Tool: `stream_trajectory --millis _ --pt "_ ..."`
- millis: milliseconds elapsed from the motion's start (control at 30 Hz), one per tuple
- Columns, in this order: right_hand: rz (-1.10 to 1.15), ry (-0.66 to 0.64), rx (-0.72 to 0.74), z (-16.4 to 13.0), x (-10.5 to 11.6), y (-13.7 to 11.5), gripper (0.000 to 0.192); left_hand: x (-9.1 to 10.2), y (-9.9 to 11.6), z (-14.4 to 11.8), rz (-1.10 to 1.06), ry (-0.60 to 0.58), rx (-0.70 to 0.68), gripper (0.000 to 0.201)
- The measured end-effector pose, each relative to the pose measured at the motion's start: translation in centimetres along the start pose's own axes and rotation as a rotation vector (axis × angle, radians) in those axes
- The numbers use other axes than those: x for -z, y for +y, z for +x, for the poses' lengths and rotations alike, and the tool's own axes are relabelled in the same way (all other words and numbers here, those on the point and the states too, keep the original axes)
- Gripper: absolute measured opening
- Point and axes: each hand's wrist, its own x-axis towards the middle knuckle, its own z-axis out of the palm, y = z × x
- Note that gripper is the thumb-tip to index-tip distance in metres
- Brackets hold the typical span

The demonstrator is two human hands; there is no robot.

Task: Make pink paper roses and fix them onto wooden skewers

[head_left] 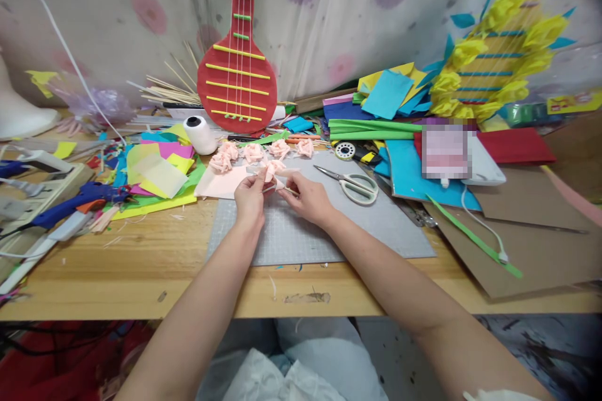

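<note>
Over the grey cutting mat [301, 238], my left hand [250, 199] pinches the base of a pale pink paper flower [273, 169]. My right hand [308, 195] is closed at the same flower's lower right side, with a thin stick-like piece by its fingers. The fingertips of both hands nearly meet, and they hide the flower's underside. Several finished-looking pink paper flowers [254, 152] lie just beyond, beside a flat sheet of pink paper [221, 183]. Scissors with pale handles [360, 190] rest on the mat to the right of my right hand.
A red paper instrument [237, 84] leans at the back, near a white thread spool [200, 135]. Coloured paper scraps [157, 169] and a blue glue gun [70, 207] lie left. Brown cardboard [508, 263], a green strip and a cable cover the right side.
</note>
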Motion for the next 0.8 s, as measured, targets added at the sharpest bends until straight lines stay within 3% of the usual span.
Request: stream_trajectory --millis 167,300,500,600,667,800 --pt "-0.040 -0.030 -0.014 0.0 -0.1 0.2 0.022 0.1 -0.1 0.0 0.106 0.040 -0.013 0.037" --pt "-0.060 -0.055 -0.028 0.0 -0.3 0.1 0.021 0.4 -0.1 0.3 0.299 0.104 -0.148 0.034" --pt "-0.055 -0.048 -0.065 0.1 -0.5 0.3 0.021 1.0 0.0 0.4 0.564 0.057 -0.272 0.031" --pt "-0.029 -0.022 -0.122 0.2 -0.6 0.6 0.019 1.3 0.0 0.3 0.785 0.100 -0.464 0.017" --pt "-0.002 -0.023 -0.147 0.2 -0.7 0.8 0.018 1.5 -0.1 0.2 0.892 0.149 -0.611 0.024" --pt "0.031 -0.036 -0.167 0.3 -0.7 1.0 0.019 1.9 -0.4 0.6 0.943 0.129 -0.638 0.034"
